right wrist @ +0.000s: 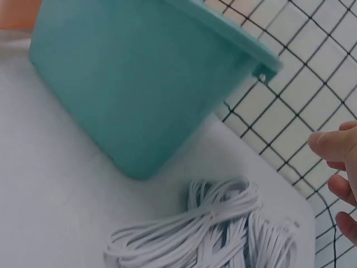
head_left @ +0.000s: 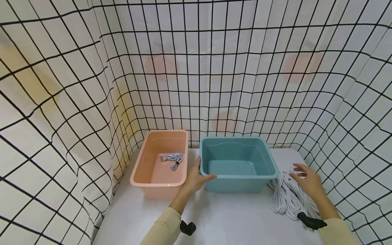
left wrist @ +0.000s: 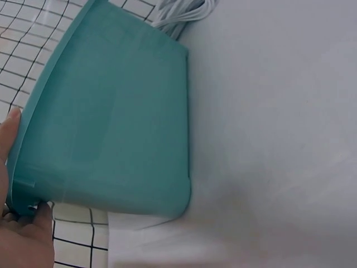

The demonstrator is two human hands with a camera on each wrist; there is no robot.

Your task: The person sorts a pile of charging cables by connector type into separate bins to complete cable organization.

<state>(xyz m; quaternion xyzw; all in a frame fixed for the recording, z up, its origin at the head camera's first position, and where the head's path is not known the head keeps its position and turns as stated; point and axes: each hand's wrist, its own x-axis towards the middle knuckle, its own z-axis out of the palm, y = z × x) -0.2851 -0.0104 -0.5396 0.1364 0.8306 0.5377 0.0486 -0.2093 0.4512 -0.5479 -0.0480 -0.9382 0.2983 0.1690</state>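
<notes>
We find the white cable bundles [head_left: 286, 197] heaped on the worktop [head_left: 229, 217], just beside the right end of the teal bin [head_left: 235, 185]. Our right hand [head_left: 309, 182] hovers by the heap, thumb and fingers parted in a loose curve with a gap between them, and in the right wrist view it holds nothing. Our left hand [head_left: 193, 178] has the teal bin by its near left corner, the thumb along the front rim and the fingers bent around the side. To the left of it, the peach bin [head_left: 162, 194] has small tied cables [head_left: 173, 158] lying on its floor. We judge the white bundles light, limp and hard to damage, with smooth strands likely to slide over one another and loops that could snag on a neighbour. We would take one around its narrow waist, where the strands draw together, rather than by a single loose loop. The teal bin looks like stiff, light plastic, apt to skid on the worktop if knocked, so its rolled rim seems the surest hold.
</notes>
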